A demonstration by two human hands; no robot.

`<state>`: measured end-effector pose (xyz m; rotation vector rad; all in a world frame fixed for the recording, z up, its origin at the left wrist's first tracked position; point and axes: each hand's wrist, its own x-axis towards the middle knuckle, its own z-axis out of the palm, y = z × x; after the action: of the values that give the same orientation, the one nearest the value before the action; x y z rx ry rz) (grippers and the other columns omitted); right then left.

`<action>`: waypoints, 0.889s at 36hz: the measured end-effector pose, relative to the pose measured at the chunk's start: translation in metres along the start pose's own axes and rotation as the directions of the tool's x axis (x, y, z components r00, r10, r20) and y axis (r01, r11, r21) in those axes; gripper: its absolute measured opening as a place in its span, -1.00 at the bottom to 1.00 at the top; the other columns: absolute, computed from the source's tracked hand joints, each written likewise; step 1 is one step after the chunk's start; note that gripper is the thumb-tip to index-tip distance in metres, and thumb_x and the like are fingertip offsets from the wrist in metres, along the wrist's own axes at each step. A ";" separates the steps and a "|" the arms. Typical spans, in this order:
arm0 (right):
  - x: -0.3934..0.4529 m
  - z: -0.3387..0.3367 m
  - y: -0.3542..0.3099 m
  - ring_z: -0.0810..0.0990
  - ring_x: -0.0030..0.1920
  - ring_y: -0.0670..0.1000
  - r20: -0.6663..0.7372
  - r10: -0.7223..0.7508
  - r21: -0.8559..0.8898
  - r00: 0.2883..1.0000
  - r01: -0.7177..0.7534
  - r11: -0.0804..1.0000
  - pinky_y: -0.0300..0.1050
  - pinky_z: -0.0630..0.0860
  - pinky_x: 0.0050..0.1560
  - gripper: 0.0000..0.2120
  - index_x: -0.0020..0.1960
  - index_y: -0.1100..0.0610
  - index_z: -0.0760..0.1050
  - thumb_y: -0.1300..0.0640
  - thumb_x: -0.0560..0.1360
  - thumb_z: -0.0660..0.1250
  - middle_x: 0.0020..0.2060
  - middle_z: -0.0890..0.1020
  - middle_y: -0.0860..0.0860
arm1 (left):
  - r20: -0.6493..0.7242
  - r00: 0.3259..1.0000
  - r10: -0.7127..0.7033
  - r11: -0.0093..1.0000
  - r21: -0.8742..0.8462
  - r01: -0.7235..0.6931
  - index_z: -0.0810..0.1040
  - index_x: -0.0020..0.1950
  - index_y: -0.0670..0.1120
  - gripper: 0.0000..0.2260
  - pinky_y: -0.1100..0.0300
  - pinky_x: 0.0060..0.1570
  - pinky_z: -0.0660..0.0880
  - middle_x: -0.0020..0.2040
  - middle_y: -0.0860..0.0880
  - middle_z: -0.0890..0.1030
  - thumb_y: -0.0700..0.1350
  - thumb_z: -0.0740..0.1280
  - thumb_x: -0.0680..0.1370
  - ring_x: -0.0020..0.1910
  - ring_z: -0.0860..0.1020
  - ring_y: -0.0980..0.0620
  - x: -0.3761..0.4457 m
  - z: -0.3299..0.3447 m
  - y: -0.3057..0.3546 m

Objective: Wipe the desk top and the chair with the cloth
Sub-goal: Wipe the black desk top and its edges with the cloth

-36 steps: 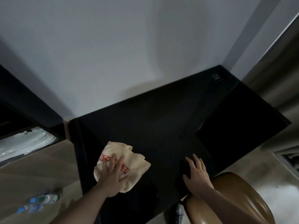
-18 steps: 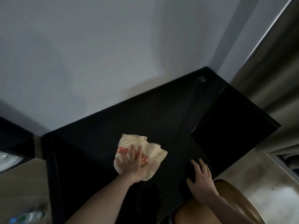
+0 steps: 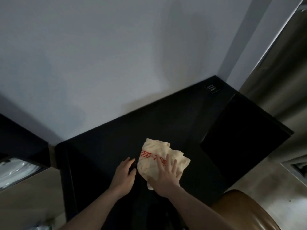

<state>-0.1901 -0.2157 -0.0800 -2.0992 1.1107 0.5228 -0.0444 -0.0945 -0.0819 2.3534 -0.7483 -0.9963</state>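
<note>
One black desk top (image 3: 106,146) is seen set against a pale wall (image 3: 116,55), its far right corner bearing one small square label (image 3: 211,88) with tiny markings too small to be read. One cream cloth (image 3: 156,159) with red printed characters lies crumpled on the desk top, near the front edge and right of the middle. Two hands are counted. The right hand (image 3: 167,177) is laid flat on the near right part of the cloth, fingers straight and spread, pressing it down; nothing is gripped. The left hand (image 3: 124,174) rests on the bare desk top just left of the cloth, its fingers lightly bent towards the cloth's edge; whether the cloth is touched by it cannot be told. One brown chair (image 3: 245,211) with a rounded back is seen at the near right, just beside the desk. One grey curtain (image 3: 280,67) hangs at the far right. At the near left one pale shiny surface (image 3: 15,171) is seen below a dark ledge
</note>
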 end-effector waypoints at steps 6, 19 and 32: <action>0.019 0.010 -0.031 -0.59 0.45 0.35 0.082 0.090 0.003 0.993 -0.090 0.996 0.57 -0.32 0.41 -0.08 0.57 -0.24 -0.43 -0.46 0.51 0.12 0.48 -0.59 0.02 | 0.028 1.000 0.003 0.984 0.177 -0.008 0.25 0.62 0.04 -0.54 0.03 0.61 0.03 0.67 0.02 0.07 -0.03 0.19 0.72 0.65 0.01 -0.05 -0.003 -0.019 -0.037; 0.097 -0.077 0.050 -0.55 0.47 0.34 -0.006 0.281 0.068 0.960 -0.280 0.958 0.62 -0.22 0.39 -0.19 0.56 -0.32 -0.37 -0.43 0.53 0.08 0.52 -0.53 -0.01 | 0.239 0.971 0.031 0.905 0.406 -0.129 0.05 0.68 0.09 -0.41 -0.01 0.62 -0.06 0.69 0.01 -0.16 0.10 0.19 0.69 0.65 -0.18 -0.15 0.073 0.015 0.047; 0.187 -0.208 0.156 -0.52 0.50 0.30 -0.104 0.385 0.155 0.917 -0.367 0.917 0.56 -0.27 0.40 -0.18 0.59 -0.31 -0.30 -0.48 0.52 0.07 0.55 -0.48 -0.07 | 0.297 0.947 -0.119 0.837 0.544 -0.065 -0.32 0.62 0.26 0.05 -0.44 0.50 -0.22 0.59 -0.06 -0.49 0.38 0.40 0.44 0.55 -0.43 -0.35 0.196 0.085 0.185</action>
<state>-0.2114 -0.5334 -0.1165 -1.8310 1.6003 0.4759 -0.0485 -0.3744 -0.1202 2.7109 -1.2757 -1.3405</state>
